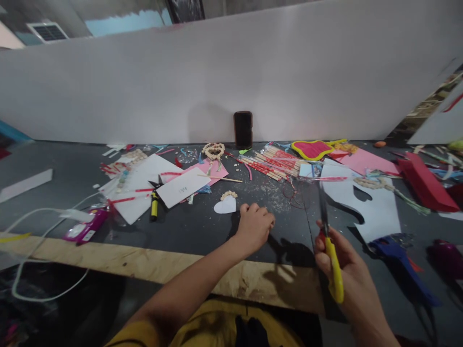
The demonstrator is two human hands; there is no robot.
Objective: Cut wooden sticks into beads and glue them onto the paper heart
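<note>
My right hand (356, 274) is closed around yellow-handled scissors (335, 274), whose blades point away from me above the table. My left hand (255, 224) hovers at or just over the dark tabletop with its fingers curled; anything inside them is hidden. Just left of those fingers lies a small white paper heart (224, 206), with a short curve of pale beads (229, 195) against its top edge. To the right of the scissors rests a white sheet (379, 217) with curved cut edges and a dark opening in it.
A blue glue gun (401, 265) lies at the right, near a red folded box (427, 180). Several patterned sticks (271, 161) are spread at the back. A phone (243, 129) leans against the white board (144, 91). Yellow-and-black pliers (154, 205) and a purple power strip (88, 225) are leftward.
</note>
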